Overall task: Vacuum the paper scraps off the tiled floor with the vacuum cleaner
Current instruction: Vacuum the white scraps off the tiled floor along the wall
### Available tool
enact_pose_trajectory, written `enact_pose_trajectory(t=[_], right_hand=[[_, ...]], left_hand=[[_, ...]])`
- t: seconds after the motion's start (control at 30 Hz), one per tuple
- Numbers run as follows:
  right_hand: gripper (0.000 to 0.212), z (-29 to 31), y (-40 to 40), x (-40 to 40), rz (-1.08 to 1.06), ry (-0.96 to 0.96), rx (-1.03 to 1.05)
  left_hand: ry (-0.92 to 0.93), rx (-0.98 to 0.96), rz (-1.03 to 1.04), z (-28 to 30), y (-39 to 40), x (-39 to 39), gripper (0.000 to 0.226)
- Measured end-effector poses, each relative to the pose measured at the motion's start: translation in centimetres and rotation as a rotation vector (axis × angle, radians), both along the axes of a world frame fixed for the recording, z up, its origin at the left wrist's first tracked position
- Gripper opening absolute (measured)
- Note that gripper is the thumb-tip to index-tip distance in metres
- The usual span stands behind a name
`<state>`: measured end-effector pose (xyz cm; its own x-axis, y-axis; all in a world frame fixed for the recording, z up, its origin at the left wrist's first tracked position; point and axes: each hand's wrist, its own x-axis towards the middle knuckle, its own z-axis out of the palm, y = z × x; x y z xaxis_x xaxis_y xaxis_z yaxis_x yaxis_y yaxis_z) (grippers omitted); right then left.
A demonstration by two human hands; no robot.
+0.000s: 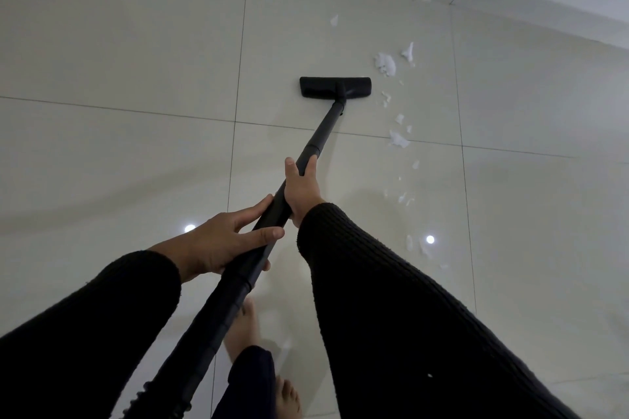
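Observation:
A black vacuum wand [320,136] runs from the lower left up to its flat black floor head [335,87], which rests on the pale tiled floor [119,61]. My right hand [301,192] grips the wand higher up, fingers wrapped round it. Further down the tube, my left hand [224,238] holds it with thumb over the top and fingers curled beneath. White paper scraps [385,64] lie just right of the head, and several more scraps [398,139] trail down the floor to the right of the wand. One scrap [334,20] lies beyond the head.
A wall with a skirting edge [510,15] runs diagonally across the upper right. My bare feet [243,330] stand on the tiles below the wand. Two bright ceiling-light reflections [430,239] show on the glossy floor. Dark grout lines cross the tiles.

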<state>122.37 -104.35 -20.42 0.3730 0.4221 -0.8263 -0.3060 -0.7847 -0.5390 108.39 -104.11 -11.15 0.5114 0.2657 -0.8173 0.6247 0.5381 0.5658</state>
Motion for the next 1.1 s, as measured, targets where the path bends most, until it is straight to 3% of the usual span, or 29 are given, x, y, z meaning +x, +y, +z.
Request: enact_pose_trajectory(t=[0.53,0.93,1.03,1.1], right_hand=[[0.072,-0.4,12.2,5.2,0.016,-0.019,-0.018],[0.069,1.1,18.9,9.1,0.021,0.017,-0.016],[0.070,1.3,20.0,9.8,0.035,0.016,-0.018],[0.069,1.5,20.7,10.2,0.040,0.014,-0.023]], left_hand=[[-0.003,-0.035,0.045,-0.6,11.8,5.1,0.069],[-0.008,-0.049,0.090,0.8,18.4,8.7,0.104],[0.017,-0.046,0.098,0.7,19.4,9.4,0.079],[0.023,-0.044,0.099,0.8,20.1,9.8,0.080]])
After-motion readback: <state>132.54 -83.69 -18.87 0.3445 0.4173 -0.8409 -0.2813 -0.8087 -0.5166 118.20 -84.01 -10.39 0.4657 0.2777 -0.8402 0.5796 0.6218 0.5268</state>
